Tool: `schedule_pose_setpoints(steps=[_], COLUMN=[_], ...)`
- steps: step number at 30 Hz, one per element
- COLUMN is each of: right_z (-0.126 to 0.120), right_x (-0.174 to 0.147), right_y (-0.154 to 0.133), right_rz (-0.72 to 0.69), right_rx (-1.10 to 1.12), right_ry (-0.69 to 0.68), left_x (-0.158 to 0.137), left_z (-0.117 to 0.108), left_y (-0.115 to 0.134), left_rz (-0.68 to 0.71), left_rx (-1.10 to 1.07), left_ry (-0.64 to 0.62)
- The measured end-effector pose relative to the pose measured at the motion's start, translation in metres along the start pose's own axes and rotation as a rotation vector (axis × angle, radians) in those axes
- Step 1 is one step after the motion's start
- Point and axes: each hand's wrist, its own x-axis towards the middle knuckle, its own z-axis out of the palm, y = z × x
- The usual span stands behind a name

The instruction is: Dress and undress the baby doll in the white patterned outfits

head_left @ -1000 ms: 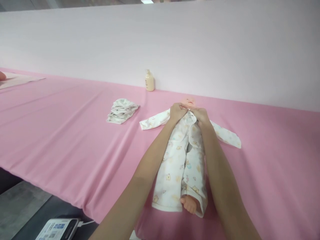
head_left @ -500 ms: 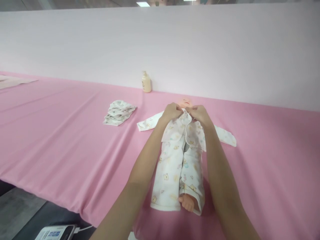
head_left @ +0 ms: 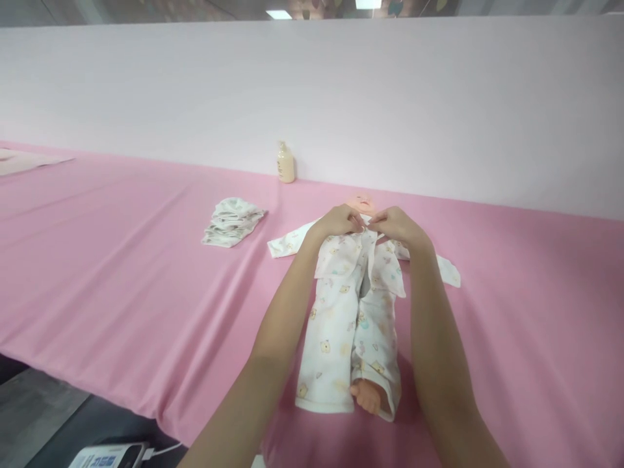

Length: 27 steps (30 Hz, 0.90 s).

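A baby doll (head_left: 363,203) lies on its back, its head toward the wall, dressed in a white bear-print baby jacket (head_left: 341,255) and matching baby pants (head_left: 327,344). At the jacket's collar, my left hand (head_left: 341,221) pinches the edge of one front panel. Close beside it, my right hand (head_left: 397,225) is closed on the other front edge, which it lifts a little. Below the chest the jacket front hangs apart. Both sleeves stretch outward on the table. One doll foot (head_left: 366,395) shows at a pant cuff; the other is hidden inside its leg.
A pink sheet (head_left: 146,260) covers the table. Folded white cloths (head_left: 234,222) are stacked left of the doll. A pump bottle (head_left: 285,164) stands by the white wall (head_left: 312,97). Pale cloth (head_left: 29,161) lies far left. A white device with a cable (head_left: 110,456) sits below the front edge.
My right hand has lifted and turned, raising its side of the jacket front, so the opening at the chest is wider. My left hand stays at the collar, slightly lower.
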Motion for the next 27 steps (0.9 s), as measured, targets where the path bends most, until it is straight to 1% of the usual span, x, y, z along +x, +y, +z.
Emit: schedule_pose_setpoints(steps=[4,8,12,16,19,22,24,27], right_z=[-0.001,-0.001,-0.003,-0.003,0.000,0.004,0.006,0.007], right_x=[-0.004,-0.004,-0.007,-0.010,-0.008,-0.002,0.003,0.009], right_y=[-0.003,-0.004,-0.005,-0.008,-0.008,-0.003,0.002,0.012], right_rz=[0.011,-0.024,-0.032,-0.040,-0.015,-0.019,-0.031,0.015], right_rx=[-0.044,-0.090,-0.142,-0.107,-0.126,-0.136,-0.118,-0.018], right_ry=[0.025,-0.030,-0.037,-0.085,-0.057,-0.029,-0.051,-0.097], left_x=[0.001,0.002,0.001,0.001,0.002,0.002,0.002,0.002], left_z=[0.001,0.003,0.004,0.003,0.004,0.006,0.006,0.007], left_y=[-0.001,-0.005,-0.006,-0.001,0.002,0.004,0.005,0.003], left_rz=[-0.017,-0.021,-0.114,-0.221,-0.253,-0.236,-0.218,-0.204], left_rx=[-0.059,-0.111,-0.256,-0.375,-0.434,-0.355,-0.253,-0.169], left_ry=[0.051,0.052,0.068,0.079,0.074,0.096,0.117,0.116])
